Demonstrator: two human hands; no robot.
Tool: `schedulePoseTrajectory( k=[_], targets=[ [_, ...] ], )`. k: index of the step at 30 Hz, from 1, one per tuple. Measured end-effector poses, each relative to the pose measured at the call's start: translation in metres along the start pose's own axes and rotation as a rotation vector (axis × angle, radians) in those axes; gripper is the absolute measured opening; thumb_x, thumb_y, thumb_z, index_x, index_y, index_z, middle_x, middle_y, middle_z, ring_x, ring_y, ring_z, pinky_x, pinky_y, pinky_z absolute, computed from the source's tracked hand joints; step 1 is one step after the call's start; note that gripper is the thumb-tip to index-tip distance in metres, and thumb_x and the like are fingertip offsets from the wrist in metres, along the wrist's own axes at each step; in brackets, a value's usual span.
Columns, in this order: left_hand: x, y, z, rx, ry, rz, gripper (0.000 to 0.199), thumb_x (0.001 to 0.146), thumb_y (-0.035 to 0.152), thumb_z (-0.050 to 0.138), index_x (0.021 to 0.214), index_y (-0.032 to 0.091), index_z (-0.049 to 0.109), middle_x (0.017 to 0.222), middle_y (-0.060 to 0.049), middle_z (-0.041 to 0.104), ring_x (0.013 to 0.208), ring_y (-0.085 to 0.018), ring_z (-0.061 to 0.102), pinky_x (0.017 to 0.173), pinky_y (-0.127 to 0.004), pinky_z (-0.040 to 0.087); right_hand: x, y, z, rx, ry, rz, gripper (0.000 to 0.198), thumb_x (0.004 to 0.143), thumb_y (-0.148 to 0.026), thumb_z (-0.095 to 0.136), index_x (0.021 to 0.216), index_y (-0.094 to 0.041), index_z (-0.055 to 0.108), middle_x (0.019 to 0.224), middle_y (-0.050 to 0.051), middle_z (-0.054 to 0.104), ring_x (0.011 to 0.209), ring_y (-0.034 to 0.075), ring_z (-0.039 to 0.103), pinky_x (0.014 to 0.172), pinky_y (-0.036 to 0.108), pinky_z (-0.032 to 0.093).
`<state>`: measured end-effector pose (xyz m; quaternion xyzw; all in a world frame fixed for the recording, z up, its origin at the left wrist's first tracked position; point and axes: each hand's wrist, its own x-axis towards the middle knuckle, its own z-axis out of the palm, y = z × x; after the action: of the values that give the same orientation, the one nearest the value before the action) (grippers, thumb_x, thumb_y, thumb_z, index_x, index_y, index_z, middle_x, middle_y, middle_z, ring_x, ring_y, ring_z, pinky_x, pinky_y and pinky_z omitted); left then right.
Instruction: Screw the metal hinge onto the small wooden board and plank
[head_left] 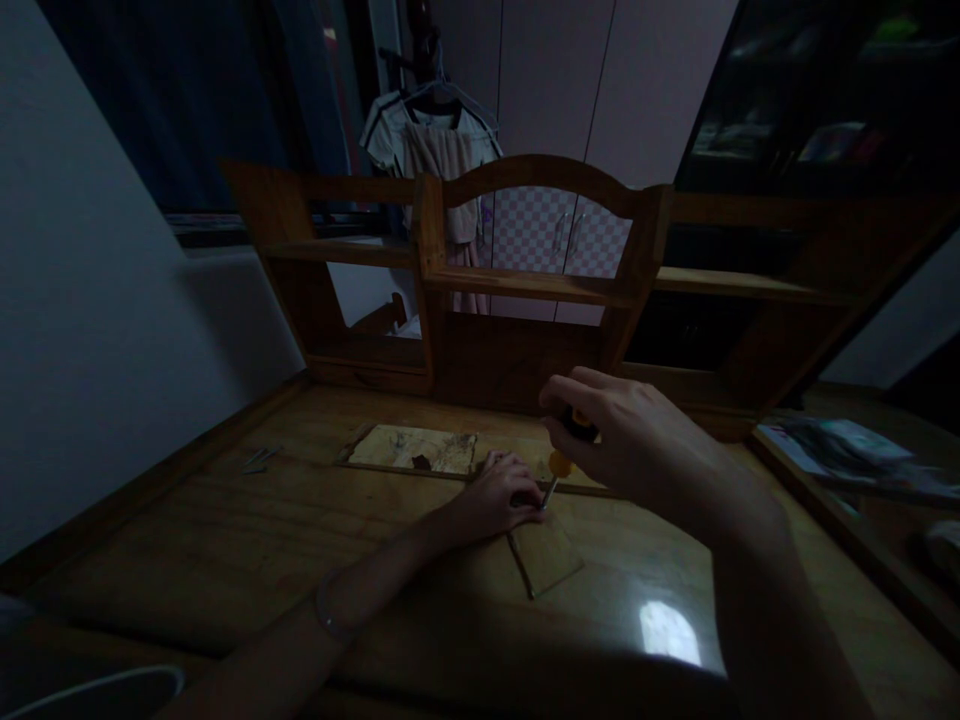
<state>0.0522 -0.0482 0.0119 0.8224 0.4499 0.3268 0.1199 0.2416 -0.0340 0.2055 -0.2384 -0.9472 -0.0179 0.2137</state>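
My right hand (619,425) is wrapped around the handle of a screwdriver (561,464) with a yellow and black grip. Its metal shaft slants down to the fingertips of my left hand (506,490). Those fingers are curled in a pinch beside the tip; whatever they hold there is hidden. Below them, a small wooden board (551,560) lies at an angle on the wooden desk (360,560). Behind my hands, a longer wooden strip (409,448) with a stained, worn face lies crosswise, partly covered by my left hand.
Several thin metal screws or nails (261,460) lie on the desk at left. A wooden shelf unit (525,285) stands along the back edge. Papers and a clear bag (840,445) rest on a lower surface at right. A wall (135,330) borders the left side. The room is dim.
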Motion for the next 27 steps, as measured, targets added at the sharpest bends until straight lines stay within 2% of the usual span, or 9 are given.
schedulePoseTrajectory(
  k=[2,4,8,10,13,16,18,23,27],
  targets=[
    [0.0,0.001,-0.001,-0.008,-0.001,-0.002,0.019,0.077,0.031,0.082,0.083,0.02,0.068,0.092,0.0,0.065,0.101,-0.021,0.05,0.092,-0.036,0.026,-0.002,-0.004,-0.002,0.011,-0.003,-0.023,0.027,0.084,-0.011,0.064,0.108,-0.021,0.055,0.1,-0.001,0.053,0.081,0.015,0.053,0.066,0.027,0.033],
    [-0.001,0.001,-0.001,-0.011,0.012,0.006,0.018,0.078,0.03,0.081,0.084,0.019,0.068,0.095,-0.001,0.065,0.103,-0.021,0.051,0.092,-0.037,0.027,-0.003,-0.006,-0.004,-0.004,0.004,-0.028,0.037,0.081,-0.02,0.068,0.115,-0.022,0.053,0.106,0.0,0.052,0.082,0.016,0.053,0.064,0.028,0.032],
    [-0.001,0.001,0.001,0.015,0.022,0.022,0.016,0.079,0.029,0.08,0.083,0.019,0.068,0.091,-0.001,0.064,0.099,-0.021,0.051,0.092,-0.037,0.028,0.0,-0.006,0.0,-0.172,0.072,0.075,0.02,0.092,-0.04,0.063,0.099,-0.023,0.059,0.095,-0.001,0.053,0.068,0.017,0.051,0.057,0.03,0.025],
    [-0.001,0.001,0.001,0.035,0.001,0.018,0.016,0.079,0.03,0.08,0.084,0.02,0.069,0.088,-0.001,0.063,0.098,-0.021,0.05,0.091,-0.037,0.028,0.004,-0.003,0.003,-0.227,0.094,0.112,0.016,0.097,-0.033,0.059,0.088,-0.02,0.058,0.087,0.0,0.052,0.067,0.017,0.051,0.056,0.03,0.025],
    [0.0,0.002,0.0,0.061,-0.025,-0.001,0.015,0.08,0.032,0.079,0.085,0.021,0.07,0.087,-0.001,0.063,0.097,-0.021,0.05,0.089,-0.037,0.028,0.008,0.002,0.005,-0.168,0.099,0.059,0.003,0.093,-0.017,0.059,0.095,-0.018,0.056,0.092,0.001,0.051,0.074,0.016,0.053,0.063,0.029,0.032],
    [0.001,0.003,-0.001,0.063,-0.023,-0.017,0.015,0.08,0.033,0.079,0.083,0.021,0.07,0.086,0.0,0.062,0.098,-0.02,0.05,0.088,-0.036,0.028,0.008,0.006,0.003,-0.029,0.1,-0.026,0.03,0.084,-0.011,0.063,0.112,-0.018,0.053,0.106,0.002,0.049,0.083,0.016,0.053,0.072,0.026,0.037],
    [0.001,0.004,-0.001,0.061,-0.011,-0.013,0.014,0.08,0.032,0.079,0.083,0.021,0.07,0.087,0.001,0.062,0.099,-0.019,0.051,0.089,-0.035,0.028,0.008,0.008,0.003,0.015,0.088,-0.043,0.038,0.084,-0.014,0.065,0.119,-0.018,0.051,0.11,0.002,0.049,0.086,0.016,0.053,0.076,0.026,0.038],
    [0.0,0.003,0.0,0.049,0.002,-0.026,0.017,0.078,0.034,0.08,0.084,0.021,0.07,0.086,0.001,0.062,0.097,-0.019,0.05,0.089,-0.035,0.029,0.014,0.012,0.012,-0.093,0.111,0.0,0.018,0.101,-0.036,0.058,0.108,-0.02,0.055,0.098,0.0,0.053,0.078,0.017,0.054,0.07,0.029,0.037],
    [0.001,0.004,0.0,0.022,0.019,-0.051,0.018,0.079,0.034,0.08,0.085,0.02,0.07,0.087,-0.001,0.063,0.096,-0.02,0.051,0.088,-0.035,0.03,0.017,0.016,0.015,-0.115,0.132,0.001,0.007,0.099,-0.021,0.055,0.105,-0.018,0.055,0.099,0.001,0.053,0.078,0.016,0.054,0.068,0.027,0.035]
  ],
)
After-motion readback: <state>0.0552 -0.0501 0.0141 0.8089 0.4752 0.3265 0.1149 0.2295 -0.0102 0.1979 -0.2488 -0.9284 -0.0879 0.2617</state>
